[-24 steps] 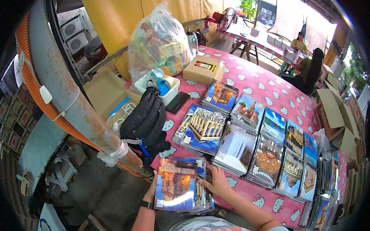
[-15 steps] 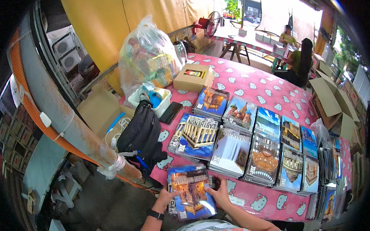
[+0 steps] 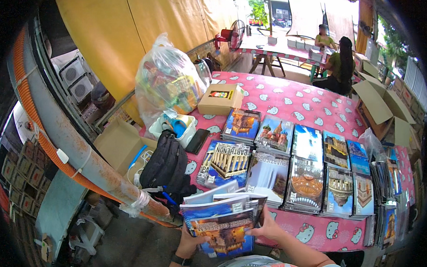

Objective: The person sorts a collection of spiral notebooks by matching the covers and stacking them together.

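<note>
A small bundle of spiral notebooks (image 3: 225, 230) is held between my two hands in front of my body. The covers are tilted up and slightly fanned, the front one showing an orange-lit building on blue. My left hand (image 3: 187, 242) grips the lower left side. My right hand (image 3: 268, 227) grips the right side, its thumb on the front cover and its other fingers behind. Just beyond lies a notebook stack with a columned temple cover (image 3: 225, 163), beside one with a waterfall cover (image 3: 267, 175). More stacks with landmark covers (image 3: 305, 184) stand in two rows rightward.
A black bag (image 3: 165, 162), white basket (image 3: 187, 132), dark phone-like slab (image 3: 197, 141) and cardboard box (image 3: 220, 100) sit left of the stacks. A stuffed plastic bag (image 3: 166, 82) stands behind. A rusty post (image 3: 95, 162) slants at left. Two people sit at a far table.
My hands have tipped the notebooks from lying nearly flat to more upright, and the bundle has spread into a fan. The view has shifted slightly.
</note>
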A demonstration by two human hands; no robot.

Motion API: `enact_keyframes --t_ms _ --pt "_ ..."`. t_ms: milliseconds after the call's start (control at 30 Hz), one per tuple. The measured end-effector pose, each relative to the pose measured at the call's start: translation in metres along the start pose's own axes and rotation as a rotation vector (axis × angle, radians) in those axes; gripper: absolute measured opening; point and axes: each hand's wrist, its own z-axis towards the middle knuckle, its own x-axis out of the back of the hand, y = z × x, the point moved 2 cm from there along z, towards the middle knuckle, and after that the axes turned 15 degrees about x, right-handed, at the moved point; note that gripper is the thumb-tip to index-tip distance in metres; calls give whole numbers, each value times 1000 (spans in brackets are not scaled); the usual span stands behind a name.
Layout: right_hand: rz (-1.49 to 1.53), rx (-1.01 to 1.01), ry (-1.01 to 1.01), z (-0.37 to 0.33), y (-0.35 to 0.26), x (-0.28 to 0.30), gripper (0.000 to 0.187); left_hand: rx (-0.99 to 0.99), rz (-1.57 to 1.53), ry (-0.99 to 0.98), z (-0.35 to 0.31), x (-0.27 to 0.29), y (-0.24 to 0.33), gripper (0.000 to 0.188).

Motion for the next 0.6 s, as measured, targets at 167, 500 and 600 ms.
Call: enact_keyframes --t_ms 167,500,600 --pt "-307 190 -66 11 -23 27 98 20 348 -195 42 -18 13 88" --pt "-346 299 97 10 9 24 93 133 163 -143 89 -21 -42 90" --pt "-288 268 141 7 4 28 91 -50 237 -174 86 -28 -28 93"
